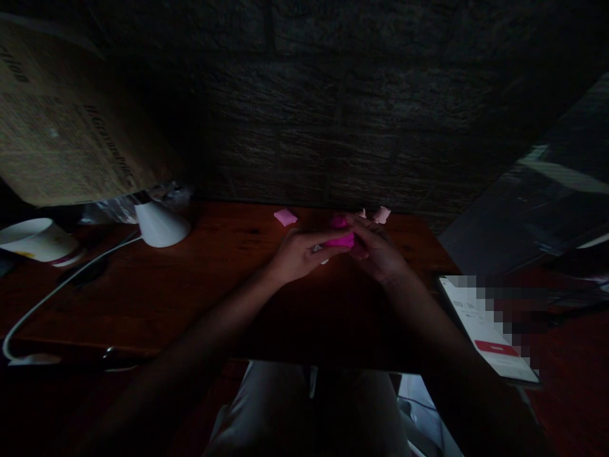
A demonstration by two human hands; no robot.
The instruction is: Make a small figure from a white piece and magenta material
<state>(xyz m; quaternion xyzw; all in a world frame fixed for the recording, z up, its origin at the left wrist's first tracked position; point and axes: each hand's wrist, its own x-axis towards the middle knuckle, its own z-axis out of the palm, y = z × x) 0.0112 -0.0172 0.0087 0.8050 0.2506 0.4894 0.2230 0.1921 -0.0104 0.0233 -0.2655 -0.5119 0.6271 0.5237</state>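
Over the dark wooden table, a bright magenta piece with a creased, soft-looking surface is between my two hands; its exact kind is unclear. My left hand grips its left side with fingers and thumb. From the right, my right hand closes its fingers on the same piece. Something small and whitish shows just under my left fingers, mostly covered. Behind my hands lie a light pink, pillow-shaped piece and a pale pink piece. Another pale bit is partly hidden by my right hand.
On the left stand a paper cup and a white cone-shaped base with a cable, beneath a large printed brown paper shape. A brick-patterned wall rises behind the table. A lit phone or tablet is at the right.
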